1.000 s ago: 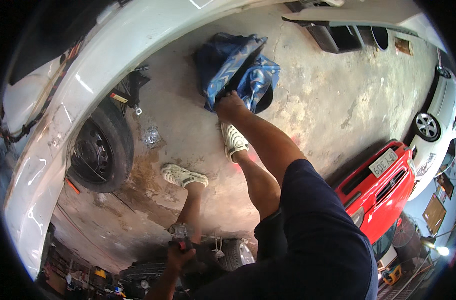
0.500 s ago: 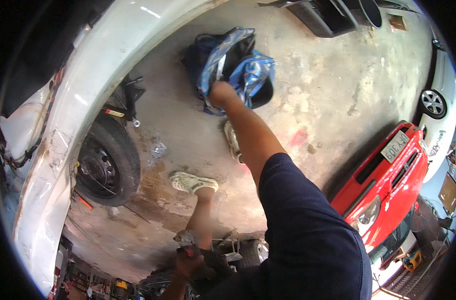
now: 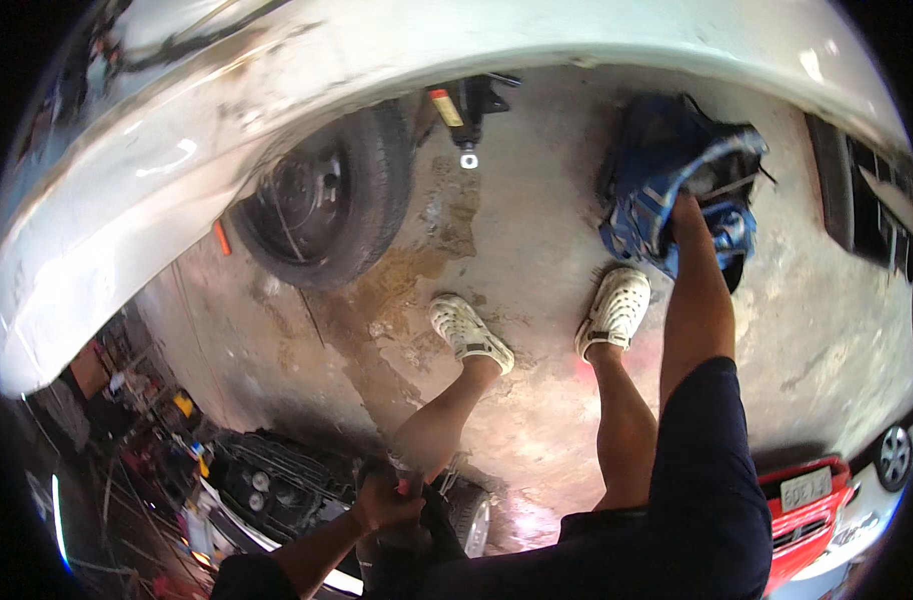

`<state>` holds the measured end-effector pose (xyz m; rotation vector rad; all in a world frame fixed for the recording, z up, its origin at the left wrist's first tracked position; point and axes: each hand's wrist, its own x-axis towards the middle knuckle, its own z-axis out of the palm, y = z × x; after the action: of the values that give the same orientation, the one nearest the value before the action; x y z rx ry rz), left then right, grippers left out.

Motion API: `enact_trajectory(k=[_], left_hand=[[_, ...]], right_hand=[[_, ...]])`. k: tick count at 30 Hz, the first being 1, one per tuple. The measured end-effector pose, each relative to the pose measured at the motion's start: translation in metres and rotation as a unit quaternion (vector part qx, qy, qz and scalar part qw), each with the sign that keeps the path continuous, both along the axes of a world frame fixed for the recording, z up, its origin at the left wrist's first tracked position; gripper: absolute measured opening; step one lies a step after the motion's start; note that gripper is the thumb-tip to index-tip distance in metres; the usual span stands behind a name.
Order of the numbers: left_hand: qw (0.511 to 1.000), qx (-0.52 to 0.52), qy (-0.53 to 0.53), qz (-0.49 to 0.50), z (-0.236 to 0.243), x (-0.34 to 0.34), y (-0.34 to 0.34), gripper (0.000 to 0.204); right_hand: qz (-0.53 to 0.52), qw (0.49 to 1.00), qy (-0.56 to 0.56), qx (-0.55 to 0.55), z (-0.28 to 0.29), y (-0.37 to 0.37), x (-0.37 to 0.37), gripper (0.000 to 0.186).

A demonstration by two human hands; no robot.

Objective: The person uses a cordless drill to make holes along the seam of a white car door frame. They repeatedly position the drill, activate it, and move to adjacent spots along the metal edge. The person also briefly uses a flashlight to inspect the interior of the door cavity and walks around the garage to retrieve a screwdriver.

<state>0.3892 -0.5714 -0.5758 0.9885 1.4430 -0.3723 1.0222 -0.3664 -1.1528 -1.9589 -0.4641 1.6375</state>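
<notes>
1 blue bag (image 3: pixel 666 175) lies on the concrete floor (image 3: pixel 536 220) just beyond 2 white shoes (image 3: pixel 616 310), close under the white car body (image 3: pixel 276 110). The right hand (image 3: pixel 684 205) reaches into the bag's mouth; its grasp is hidden by the cloth, so I cannot tell. The left hand (image 3: pixel 381 500) is clenched around 1 dark tool (image 3: pixel 408 488) near the knee. 1 wheel (image 3: pixel 321 205) and 1 jack (image 3: pixel 461 105) sit left of the bag, with bare floor between them.

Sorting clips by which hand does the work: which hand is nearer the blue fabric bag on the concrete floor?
Right. The right hand reaches into the blue fabric bag, touching it; the left hand is far back by the knee, gripping a dark tool.
</notes>
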Motion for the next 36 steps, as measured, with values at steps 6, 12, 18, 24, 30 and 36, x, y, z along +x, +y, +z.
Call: enact_trajectory(k=[6,12,18,24,30,36], left_hand=[[0.992,-0.081,-0.006,0.098,0.005,0.018,-0.008,0.054],[0.998,-0.019,-0.031,-0.044,-0.009,0.043,-0.019,0.049],[0.994,0.090,-0.045,0.033,0.062,0.071,0.013,0.052],[0.979,0.146,-0.142,0.016,0.242,0.071,0.138,0.060],[0.868,0.478,-0.095,-0.094,0.437,0.022,0.180,0.059],[0.815,0.578,-0.020,-0.028,0.541,-0.019,0.144,0.064]], right_hand=[[0.424,0.834,-0.353,0.015,0.059,-0.011,0.036,0.040],[0.344,0.798,-0.466,-0.167,0.241,-0.024,0.059,0.055],[0.125,0.977,0.170,0.023,0.524,-0.118,-0.031,0.037],[0.126,0.855,0.503,-0.022,0.800,-0.112,-0.231,0.095],[0.084,0.795,0.586,0.131,0.937,-0.059,-0.342,0.062],[0.101,0.726,0.649,0.202,1.010,-0.040,-0.414,0.069]])
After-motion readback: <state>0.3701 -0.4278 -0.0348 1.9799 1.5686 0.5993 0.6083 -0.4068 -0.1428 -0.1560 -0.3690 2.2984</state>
